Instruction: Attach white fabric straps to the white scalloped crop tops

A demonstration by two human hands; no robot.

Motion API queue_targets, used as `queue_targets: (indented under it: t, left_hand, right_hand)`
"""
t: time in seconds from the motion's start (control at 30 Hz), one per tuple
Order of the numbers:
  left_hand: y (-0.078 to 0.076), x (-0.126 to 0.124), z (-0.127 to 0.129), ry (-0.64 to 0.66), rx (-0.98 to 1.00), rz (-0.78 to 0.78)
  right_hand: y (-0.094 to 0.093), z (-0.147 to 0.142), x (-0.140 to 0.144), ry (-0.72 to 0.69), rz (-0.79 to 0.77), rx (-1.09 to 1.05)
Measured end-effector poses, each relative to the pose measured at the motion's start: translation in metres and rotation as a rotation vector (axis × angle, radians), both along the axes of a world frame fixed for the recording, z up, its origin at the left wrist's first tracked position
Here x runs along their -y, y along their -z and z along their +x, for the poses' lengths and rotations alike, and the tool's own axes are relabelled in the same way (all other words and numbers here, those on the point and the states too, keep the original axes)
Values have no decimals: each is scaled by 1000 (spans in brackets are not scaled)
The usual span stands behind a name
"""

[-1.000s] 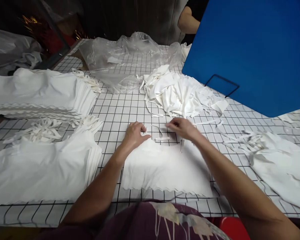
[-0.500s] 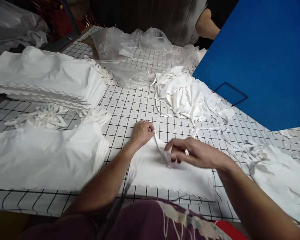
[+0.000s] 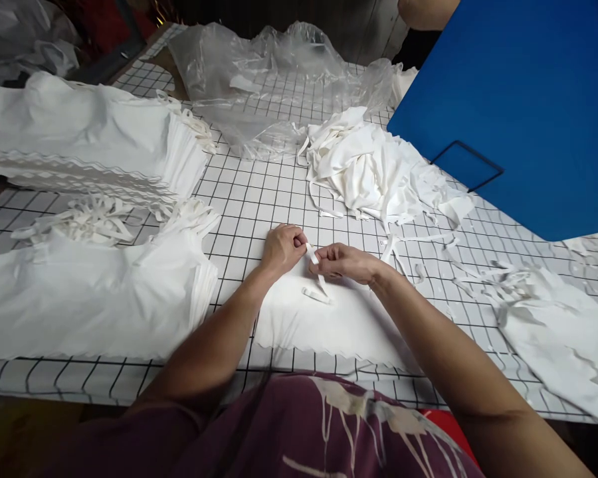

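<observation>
A white garment with a wavy lower edge [image 3: 323, 325] lies flat on the gridded table in front of me. My left hand [image 3: 283, 249] pinches a narrow white strap [image 3: 321, 282] at the garment's upper left. Close beside it, my right hand [image 3: 343, 262] has thumb and fingers closed on the same strap. The strap's loose end hangs down and folds over onto the garment. Both hands partly cover the garment's top edge.
Two stacks of white garments, the far stack [image 3: 84, 133] and the near stack [image 3: 90, 292], stand at left. A white fabric heap [image 3: 359, 166], clear plastic bag [image 3: 274, 73] and blue board [image 3: 518, 113] lie beyond. More white garments [image 3: 563, 332] lie at right.
My right hand has moved left and up from over the garment to the strap and closed on it. My left hand keeps its pinch. The camera view has tilted slightly downward.
</observation>
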State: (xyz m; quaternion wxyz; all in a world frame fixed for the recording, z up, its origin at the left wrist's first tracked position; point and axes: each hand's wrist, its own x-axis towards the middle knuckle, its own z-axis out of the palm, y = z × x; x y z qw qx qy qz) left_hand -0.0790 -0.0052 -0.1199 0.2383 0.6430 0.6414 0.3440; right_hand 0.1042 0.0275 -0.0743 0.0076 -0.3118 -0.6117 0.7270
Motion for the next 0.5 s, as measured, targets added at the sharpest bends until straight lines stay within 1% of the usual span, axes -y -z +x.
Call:
queue_targets:
  t: [0.1, 0.17, 0.27, 0.33, 0.43, 0.5]
  left_hand:
    - [0, 0, 2, -25, -6, -21]
    - [-1, 1, 3, -29, -9, -33]
    - [-3, 2, 4, -37, -8, -45]
    - [-4, 2, 5, -46, -7, -53]
    - [-5, 1, 7, -67, -10, -69]
    - [-6, 1, 8, -80, -10, -79]
  right_hand:
    - [-15, 25, 11, -298, 45, 21]
    - [-26, 44, 19, -406, 62, 7]
    - [-40, 67, 28, -473, 66, -30]
    - [-45, 77, 33, -495, 72, -43]
    - [-46, 83, 37, -563, 18, -90]
    - [-44, 84, 38, -579, 0, -133]
